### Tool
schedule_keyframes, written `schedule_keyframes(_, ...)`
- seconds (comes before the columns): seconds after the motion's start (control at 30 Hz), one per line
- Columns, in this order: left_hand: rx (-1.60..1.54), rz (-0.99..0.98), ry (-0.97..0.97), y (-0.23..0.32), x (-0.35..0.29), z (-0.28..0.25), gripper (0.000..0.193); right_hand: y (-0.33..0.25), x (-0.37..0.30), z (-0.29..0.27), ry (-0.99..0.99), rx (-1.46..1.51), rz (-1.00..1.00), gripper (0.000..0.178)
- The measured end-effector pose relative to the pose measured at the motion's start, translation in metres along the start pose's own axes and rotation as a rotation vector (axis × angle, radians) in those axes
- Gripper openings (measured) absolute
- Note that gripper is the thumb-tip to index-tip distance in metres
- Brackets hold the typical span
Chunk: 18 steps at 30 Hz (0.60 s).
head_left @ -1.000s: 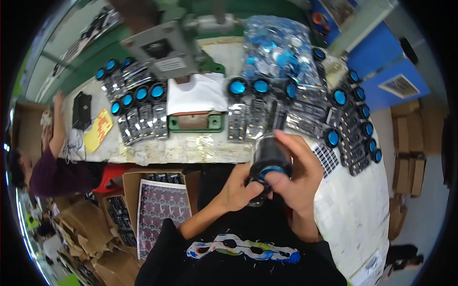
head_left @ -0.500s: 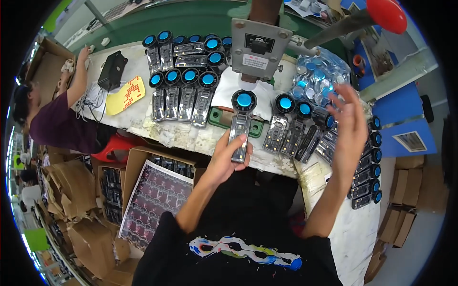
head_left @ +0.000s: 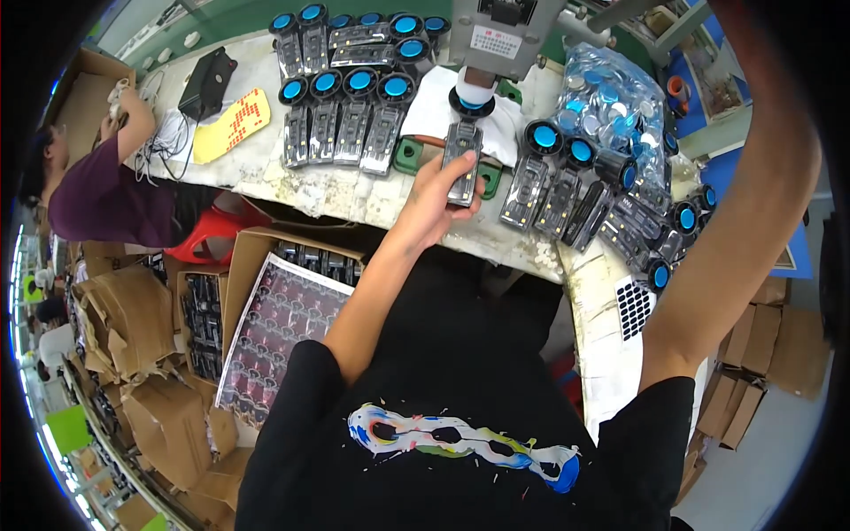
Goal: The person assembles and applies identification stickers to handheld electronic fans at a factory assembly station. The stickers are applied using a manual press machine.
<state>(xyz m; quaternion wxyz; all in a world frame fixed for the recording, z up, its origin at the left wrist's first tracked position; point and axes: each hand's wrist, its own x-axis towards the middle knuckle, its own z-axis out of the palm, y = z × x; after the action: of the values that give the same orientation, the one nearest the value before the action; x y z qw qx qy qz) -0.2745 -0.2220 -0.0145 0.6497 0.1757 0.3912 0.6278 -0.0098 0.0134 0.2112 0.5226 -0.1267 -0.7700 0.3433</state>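
Note:
My left hand (head_left: pixel 436 202) is closed around the clear-and-black handle of a small handheld fan (head_left: pixel 462 159), thumb on top. The fan's round black head lies at the far end, under the white ram tip (head_left: pixel 475 87) of a bench press (head_left: pixel 505 35). That tip covers the middle of the head; whether it touches cannot be made out. Below the fan is the press's green base (head_left: pixel 409 154), partly covered by a white cloth (head_left: pixel 430 99). My right forearm (head_left: pixel 753 221) reaches up past the upper right edge, with its hand out of view.
Several blue-centred fans (head_left: pixel 352 124) stand in rows left of the press, and more (head_left: pixel 529 181) lie to the right. A plastic bag of blue and silver discs (head_left: pixel 611 93) sits behind those. Cardboard boxes (head_left: pixel 232 310) fill the lower left, where another person (head_left: pixel 115 190) sits.
My right hand has gone from beside the bag of discs up out of the picture. The ram tip has come down over the fan's head, hiding its blue centre. The view has shifted.

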Motion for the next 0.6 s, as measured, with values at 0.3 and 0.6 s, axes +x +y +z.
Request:
schedule_keyframes(0.3, 0.042, 0.021, 0.029, 0.000, 0.002, 0.003, 0.028, -0.102, -0.010, 0.169, 0.101, -0.149, -0.109, 0.041)
schedule_keyframes(0.6, 0.034, 0.005, -0.006, -0.001, 0.004, -0.002, 0.028, -0.104, -0.055, 0.192, 0.246, -0.016, 0.061, 0.041)
